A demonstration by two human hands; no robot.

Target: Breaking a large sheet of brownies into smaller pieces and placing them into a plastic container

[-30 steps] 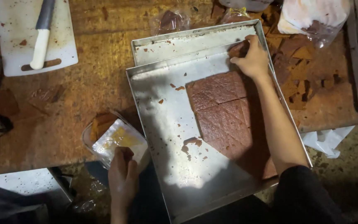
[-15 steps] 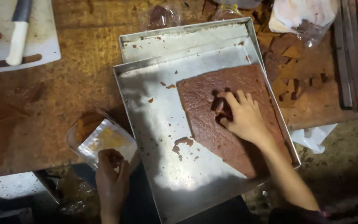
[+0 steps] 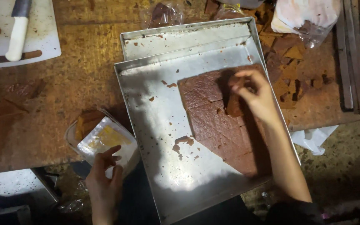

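The left hand [image 3: 104, 178], fingers loosely spread, is touching a clear plastic container [image 3: 105, 139] at the table edge. The right hand [image 3: 253, 93] is pinching a brown cake piece [image 3: 233, 106] above the scored cake slab [image 3: 226, 121] lying in a dented, crumb-strewn metal tray [image 3: 155, 125] on the worn wooden table [image 3: 63, 91].

A worn brown wooden table [image 3: 76, 79] carries everything. Under the right hand [image 3: 257, 93] two stacked metal trays [image 3: 159, 125] lie on it, the upper one overhanging the near edge. Just beside the left hand [image 3: 105, 183] sits a clear plastic container [image 3: 103, 139]. Far left of both hands lies a white cutting board [image 3: 42, 41]. Beyond the right hand rest brown cake scraps [image 3: 288, 54], a plastic bag [image 3: 305, 16], and metal bars [image 3: 357, 54] to its right.
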